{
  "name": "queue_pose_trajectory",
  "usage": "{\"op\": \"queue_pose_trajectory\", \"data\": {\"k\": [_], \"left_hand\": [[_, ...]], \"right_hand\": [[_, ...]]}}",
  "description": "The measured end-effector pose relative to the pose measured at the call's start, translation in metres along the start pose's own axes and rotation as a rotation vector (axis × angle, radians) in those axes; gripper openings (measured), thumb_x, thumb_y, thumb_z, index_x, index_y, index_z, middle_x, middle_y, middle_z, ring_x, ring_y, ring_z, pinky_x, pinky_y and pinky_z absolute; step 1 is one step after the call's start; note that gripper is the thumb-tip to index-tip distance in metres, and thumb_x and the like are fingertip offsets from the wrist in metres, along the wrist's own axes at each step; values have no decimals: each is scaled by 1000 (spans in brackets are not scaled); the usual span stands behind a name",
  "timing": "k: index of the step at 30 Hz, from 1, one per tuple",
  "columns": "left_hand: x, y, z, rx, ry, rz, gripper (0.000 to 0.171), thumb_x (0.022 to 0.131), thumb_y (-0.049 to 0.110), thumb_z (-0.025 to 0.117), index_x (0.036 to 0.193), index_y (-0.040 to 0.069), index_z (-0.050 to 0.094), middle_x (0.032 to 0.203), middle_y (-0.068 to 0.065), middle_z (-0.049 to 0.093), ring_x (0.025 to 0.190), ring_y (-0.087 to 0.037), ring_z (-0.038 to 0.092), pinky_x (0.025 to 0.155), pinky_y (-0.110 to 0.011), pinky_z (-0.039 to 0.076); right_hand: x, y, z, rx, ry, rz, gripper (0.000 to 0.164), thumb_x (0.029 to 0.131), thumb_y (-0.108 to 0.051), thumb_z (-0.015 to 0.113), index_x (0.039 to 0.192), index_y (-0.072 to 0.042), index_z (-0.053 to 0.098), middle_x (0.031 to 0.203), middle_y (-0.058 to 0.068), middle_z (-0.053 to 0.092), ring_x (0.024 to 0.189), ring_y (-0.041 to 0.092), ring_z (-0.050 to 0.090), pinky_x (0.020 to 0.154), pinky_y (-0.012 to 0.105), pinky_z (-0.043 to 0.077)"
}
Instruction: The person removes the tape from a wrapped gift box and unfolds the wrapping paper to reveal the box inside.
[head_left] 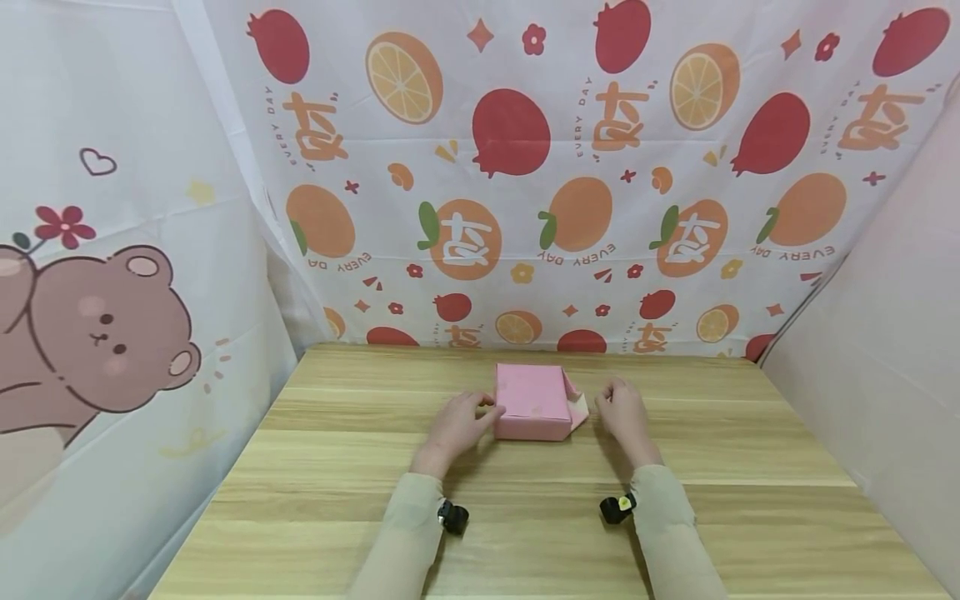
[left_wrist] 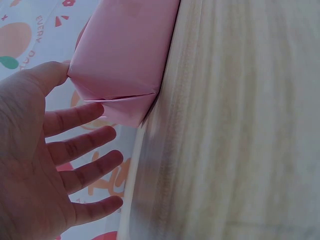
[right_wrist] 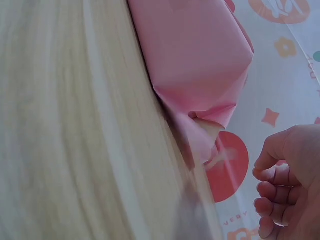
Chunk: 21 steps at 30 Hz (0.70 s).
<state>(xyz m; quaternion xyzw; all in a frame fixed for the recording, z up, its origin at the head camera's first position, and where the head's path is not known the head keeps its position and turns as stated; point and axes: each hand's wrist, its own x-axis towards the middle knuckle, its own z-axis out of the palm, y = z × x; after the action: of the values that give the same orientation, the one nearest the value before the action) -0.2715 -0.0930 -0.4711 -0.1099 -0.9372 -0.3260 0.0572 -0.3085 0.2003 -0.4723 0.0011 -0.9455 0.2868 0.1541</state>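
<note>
A pink paper-wrapped box (head_left: 532,400) sits on the wooden table between the two hands. At its left end, in the left wrist view, the wrapping (left_wrist: 122,55) is folded in with a creased flap (left_wrist: 127,110). My left hand (head_left: 461,423) is beside that end, its fingers spread and fairly straight. The thumb touches the upper corner and the index fingertip meets the fold. On the right end, a loose paper flap (right_wrist: 192,132) sticks out and shows its pale inside. My right hand (right_wrist: 292,175) is apart from it, fingers curled, thumb against the index finger; nothing is visible in its grasp.
The wooden tabletop (head_left: 337,500) extends around the box. Behind it hangs a fruit-print curtain (head_left: 630,283), with a bear-print curtain (head_left: 225,333) at the left and a plain pale sheet (head_left: 885,333) at the right. A small black camera (head_left: 453,517) sits at each wrist.
</note>
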Motion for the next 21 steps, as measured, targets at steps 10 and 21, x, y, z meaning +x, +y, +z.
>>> {"op": "queue_pose_trajectory", "data": {"k": [10,21], "left_hand": [[1,-3,1,-57,-19,-14,44,95,52,55,118,15,66,122,-7,67,115,-25,64,100,-45,50],[3,-5,1,-111,-34,-39,60,93,52,57,136,11,54,130,-11,63,118,-26,63,102,-47,48]], "right_hand": [[-7,6,-4,2,7,-14,8,82,-12,56,82,-5,55,83,11,55,79,26,52,67,36,42],[-18,-5,-5,7,3,-9,6,83,-11,59,85,-5,58,84,10,57,79,24,54,67,37,45]]}}
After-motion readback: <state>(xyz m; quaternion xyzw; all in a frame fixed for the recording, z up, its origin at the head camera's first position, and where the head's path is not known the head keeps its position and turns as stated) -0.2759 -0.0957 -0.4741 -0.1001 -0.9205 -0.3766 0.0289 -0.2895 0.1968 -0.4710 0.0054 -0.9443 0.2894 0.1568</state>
